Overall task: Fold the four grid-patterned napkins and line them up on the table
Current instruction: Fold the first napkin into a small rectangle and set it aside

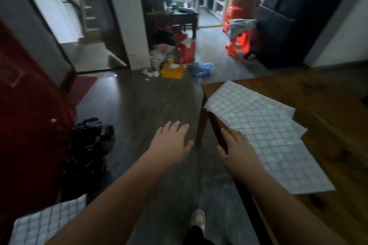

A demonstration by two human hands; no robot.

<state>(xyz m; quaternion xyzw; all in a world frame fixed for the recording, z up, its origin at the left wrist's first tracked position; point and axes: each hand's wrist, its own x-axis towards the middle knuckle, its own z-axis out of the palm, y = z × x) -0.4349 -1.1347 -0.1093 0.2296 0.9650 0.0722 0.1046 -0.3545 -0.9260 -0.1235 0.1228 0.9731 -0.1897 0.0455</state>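
Note:
Several white grid-patterned napkins (266, 123) lie unfolded and overlapping along the left edge of a wooden table (328, 105). One more grid-patterned cloth (45, 223) shows at the bottom left, partly behind my left forearm. My left hand (171, 143) hovers over the floor, left of the table, fingers spread and holding nothing. My right hand (237, 149) lies flat at the table's left edge, its fingers resting on the nearest napkin's border, gripping nothing.
Dark floor (139, 109) stretches ahead to a doorway. A yellow box (172, 71), red bags and scattered litter sit on the floor ahead. A black heap (87, 145) lies beside a red surface (25, 125) on the left. My shoe (198, 220) is below.

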